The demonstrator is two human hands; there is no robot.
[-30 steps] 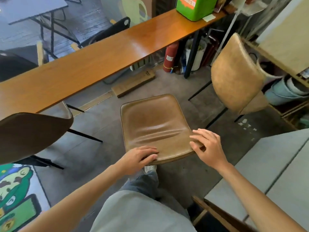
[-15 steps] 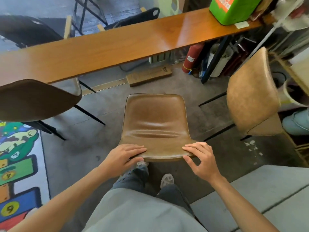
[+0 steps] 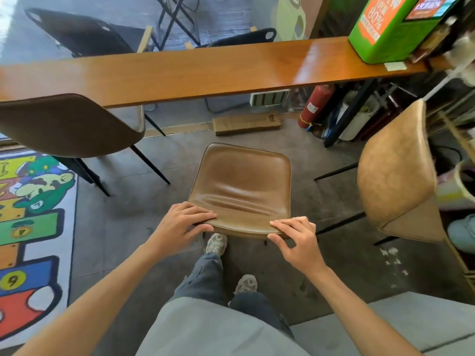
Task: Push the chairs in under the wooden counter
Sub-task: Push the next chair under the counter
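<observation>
with both sets of fingers (image 3: 203, 216) clenched over the brown chair (image 3: 241, 191) top rim, likely light, stiff-framed, padded skin slightly slick; best pushed there toward the table (image 3: 180, 70).

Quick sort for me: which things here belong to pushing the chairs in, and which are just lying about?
Job:
brown leather chair, gripped at its backrest top by left hand and right hand
dark brown chair
tan suede chair
long wooden counter

Lying about:
green box
red fire extinguisher
flat cardboard box
cartoon rug

Bare forearms, grey top (image 3: 218, 330), dark blue jeans (image 3: 205, 278), worn pale sneakers (image 3: 216, 244).
</observation>
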